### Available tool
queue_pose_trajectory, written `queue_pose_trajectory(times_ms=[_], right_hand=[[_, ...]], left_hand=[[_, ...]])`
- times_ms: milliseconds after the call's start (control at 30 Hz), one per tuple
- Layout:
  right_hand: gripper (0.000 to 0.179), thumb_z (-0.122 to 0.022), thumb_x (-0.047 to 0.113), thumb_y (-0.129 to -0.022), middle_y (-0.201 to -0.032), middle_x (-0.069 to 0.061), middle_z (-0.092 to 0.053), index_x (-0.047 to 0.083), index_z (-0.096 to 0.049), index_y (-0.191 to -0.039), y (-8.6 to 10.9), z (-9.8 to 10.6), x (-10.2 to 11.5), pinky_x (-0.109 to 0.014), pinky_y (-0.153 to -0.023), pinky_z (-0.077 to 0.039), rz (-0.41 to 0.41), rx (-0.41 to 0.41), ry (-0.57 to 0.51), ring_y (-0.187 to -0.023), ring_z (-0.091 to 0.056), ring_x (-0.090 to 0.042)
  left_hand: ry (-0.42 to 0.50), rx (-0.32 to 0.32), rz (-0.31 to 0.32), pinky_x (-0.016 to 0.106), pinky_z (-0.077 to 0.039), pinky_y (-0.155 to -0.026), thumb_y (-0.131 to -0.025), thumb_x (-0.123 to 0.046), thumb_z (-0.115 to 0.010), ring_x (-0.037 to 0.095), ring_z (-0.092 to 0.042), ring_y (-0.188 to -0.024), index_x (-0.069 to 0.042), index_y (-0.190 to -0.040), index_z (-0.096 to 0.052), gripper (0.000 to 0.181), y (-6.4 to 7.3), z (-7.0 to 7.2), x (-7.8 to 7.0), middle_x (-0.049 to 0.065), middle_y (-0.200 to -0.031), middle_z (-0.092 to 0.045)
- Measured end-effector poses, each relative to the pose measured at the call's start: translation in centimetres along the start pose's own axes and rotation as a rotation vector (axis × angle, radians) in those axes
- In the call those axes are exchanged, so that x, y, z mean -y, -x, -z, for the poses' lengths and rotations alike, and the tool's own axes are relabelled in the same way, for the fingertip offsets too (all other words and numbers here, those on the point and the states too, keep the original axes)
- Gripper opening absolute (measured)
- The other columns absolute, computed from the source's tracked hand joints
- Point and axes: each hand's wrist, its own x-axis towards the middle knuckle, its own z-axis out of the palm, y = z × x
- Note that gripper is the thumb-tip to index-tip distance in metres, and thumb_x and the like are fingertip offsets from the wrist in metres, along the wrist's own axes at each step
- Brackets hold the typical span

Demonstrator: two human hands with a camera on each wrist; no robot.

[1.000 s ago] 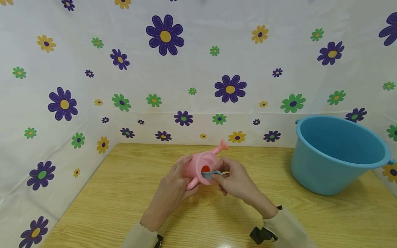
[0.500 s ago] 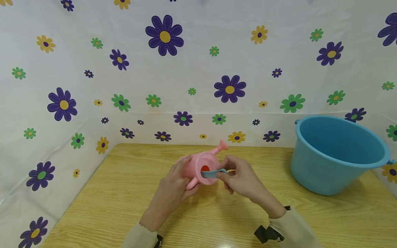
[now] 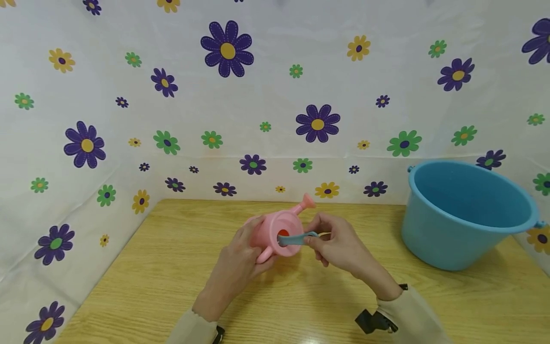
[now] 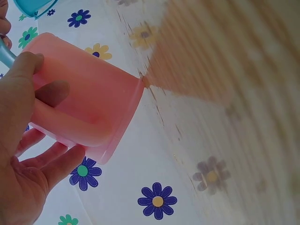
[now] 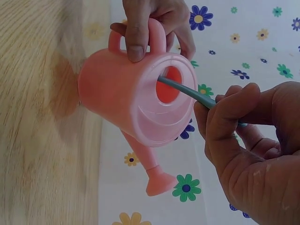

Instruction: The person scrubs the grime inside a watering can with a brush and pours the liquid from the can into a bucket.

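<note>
A pink toy watering can tilts over the table, its round opening towards me and its spout pointing to the back right. My left hand grips it by the handle and body. From my right hand, a slim blue tool reaches into the red-lined opening. Thumb and fingers pinch its looped outer end. The tool's inner end is hidden in the can, so its kind cannot be told. In the left wrist view, the can's bottom edge appears to touch the table.
A large blue bucket stands on the wooden table to the right. A white flower-print cloth hangs behind and along the left side.
My right hand has moved a little to the right, drawing more of the blue tool out of the opening. The left hand and watering can stay almost still.
</note>
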Motion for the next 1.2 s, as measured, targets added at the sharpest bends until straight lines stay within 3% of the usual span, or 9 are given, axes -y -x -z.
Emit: queue_pose_trajectory(times_ms=[500, 867, 1200], right_hand=[[0.007, -0.066, 0.002, -0.095, -0.094, -0.017, -0.066, 0.002, -0.06, -0.098, -0.6, -1.1, -0.5, -0.021, -0.044, -0.047, 0.066, 0.018, 0.034, -0.051, -0.053, -0.015], [0.005, -0.065, -0.001, -0.095, -0.096, -0.016, -0.067, 0.0, -0.062, -0.099, -1.4, -2.2, -0.8, -0.023, -0.043, -0.049, 0.132, 0.027, 0.087, -0.053, -0.056, -0.016], [0.005, -0.066, -0.001, -0.094, -0.095, -0.015, -0.067, 0.002, -0.063, -0.098, -1.3, -2.5, -0.7, -0.024, -0.042, -0.049, 0.135, 0.031, 0.093, -0.054, -0.057, -0.019]], left_hand=[[-0.016, -0.011, -0.016, 0.034, -0.065, -0.076, -0.087, -0.039, -0.081, 0.032, -0.054, -0.135, -0.012, -0.062, -0.068, 0.04, 0.2, -0.1, 0.1, 0.012, -0.148, -0.049], [-0.023, -0.012, -0.017, 0.033, -0.065, -0.073, -0.087, -0.039, -0.081, 0.031, -0.054, -0.136, -0.012, -0.062, -0.067, 0.039, 0.1, -0.1, -0.1, 0.012, -0.147, -0.049], [-0.006, -0.013, -0.012, 0.035, -0.065, -0.076, -0.086, -0.038, -0.082, 0.032, -0.055, -0.134, -0.01, -0.061, -0.068, 0.039, 0.1, 0.0, 0.0, 0.013, -0.147, -0.05]])
